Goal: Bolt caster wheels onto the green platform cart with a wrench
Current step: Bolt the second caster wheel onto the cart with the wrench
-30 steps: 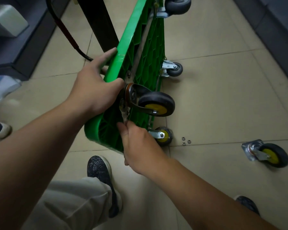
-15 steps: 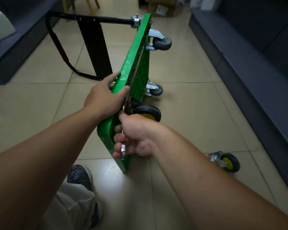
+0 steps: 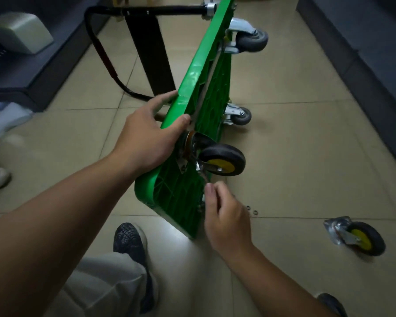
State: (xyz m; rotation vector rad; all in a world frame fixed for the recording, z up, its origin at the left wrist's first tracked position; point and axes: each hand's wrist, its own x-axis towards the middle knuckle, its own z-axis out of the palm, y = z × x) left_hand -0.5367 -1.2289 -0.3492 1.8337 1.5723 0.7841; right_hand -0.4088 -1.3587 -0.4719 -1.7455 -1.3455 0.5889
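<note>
The green platform cart point(image 3: 204, 88) stands on its side on the tiled floor, underside facing right. My left hand point(image 3: 149, 133) grips its upper edge near the close end, thumb over the rim. A black caster with a yellow hub point(image 3: 222, 162) sits against the underside just below that hand. My right hand point(image 3: 226, 216) holds the thin metal wrench point(image 3: 200, 171), whose head reaches up to the caster's mounting plate. Two grey casters point(image 3: 252, 40) point(image 3: 239, 115) are fixed at the far end.
A loose yellow-hub caster point(image 3: 357, 234) lies on the floor at the right, with small nuts or washers point(image 3: 252, 210) nearby. The black cart handle point(image 3: 146, 13) lies at the far left. My shoe point(image 3: 130, 243) is below the cart. Dark benches line both sides.
My right hand has dropped lower and to the right along the cart's underside with the wrench. The view has tilted down, bringing the loose caster and washers back into sight.
</note>
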